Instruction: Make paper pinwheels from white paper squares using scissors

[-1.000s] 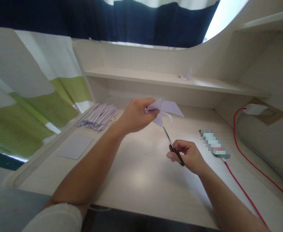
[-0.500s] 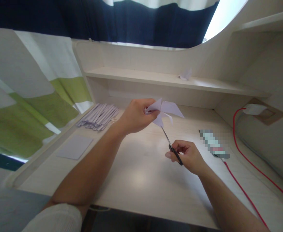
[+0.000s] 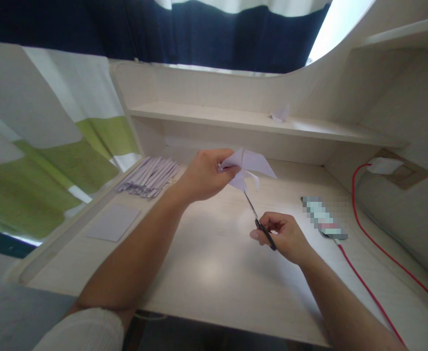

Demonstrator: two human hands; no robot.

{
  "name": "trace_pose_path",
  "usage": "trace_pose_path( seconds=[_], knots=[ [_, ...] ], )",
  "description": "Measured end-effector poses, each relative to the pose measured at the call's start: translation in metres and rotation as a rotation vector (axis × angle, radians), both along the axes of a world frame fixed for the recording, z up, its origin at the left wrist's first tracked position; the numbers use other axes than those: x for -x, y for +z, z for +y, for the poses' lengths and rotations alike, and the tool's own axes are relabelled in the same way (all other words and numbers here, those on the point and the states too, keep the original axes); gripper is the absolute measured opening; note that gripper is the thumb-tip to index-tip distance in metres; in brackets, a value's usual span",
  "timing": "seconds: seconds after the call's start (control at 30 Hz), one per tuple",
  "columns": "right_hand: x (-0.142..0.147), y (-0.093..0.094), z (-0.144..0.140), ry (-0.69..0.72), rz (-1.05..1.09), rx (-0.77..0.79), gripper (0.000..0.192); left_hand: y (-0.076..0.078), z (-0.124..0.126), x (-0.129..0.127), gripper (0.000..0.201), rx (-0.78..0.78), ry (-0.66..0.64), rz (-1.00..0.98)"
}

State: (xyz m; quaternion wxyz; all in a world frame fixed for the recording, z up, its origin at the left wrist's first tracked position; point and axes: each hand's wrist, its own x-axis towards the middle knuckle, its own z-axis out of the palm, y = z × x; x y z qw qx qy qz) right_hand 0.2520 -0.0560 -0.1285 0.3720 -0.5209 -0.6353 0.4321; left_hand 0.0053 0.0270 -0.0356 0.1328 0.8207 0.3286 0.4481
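Above the middle of the desk, my left hand (image 3: 210, 175) pinches a pale lilac paper (image 3: 255, 163) between thumb and fingers. The paper is folded and cut, with flaps spreading to the right and a narrow curled piece hanging below. My right hand (image 3: 281, 236) is closed on black-handled scissors (image 3: 265, 234), lower and to the right. Their thin metal blades point up and left, the tip at the lower edge of the paper. Whether the blades are parted is too small to tell. My left fingers hide part of the paper.
At the left lie a pile of narrow paper strips (image 3: 150, 176) and a square stack of paper (image 3: 114, 222). A phone (image 3: 323, 218) with a red cable (image 3: 367, 287) rests at the right. A small paper piece (image 3: 280, 114) sits on the shelf (image 3: 206, 111) behind.
The paper in my left hand has shifted very slightly to the left. My right hand and the scissors have stayed almost in place.
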Motion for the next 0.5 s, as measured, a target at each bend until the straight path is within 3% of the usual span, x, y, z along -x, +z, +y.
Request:
trace_pose_path(
  seconds=[0.5],
  knots=[
    [-0.0014,-0.0007,0.0002,0.012,-0.002,-0.015,0.04,0.0029,-0.0002,0.0041,0.009,0.011,-0.014,0.011]
  ],
)
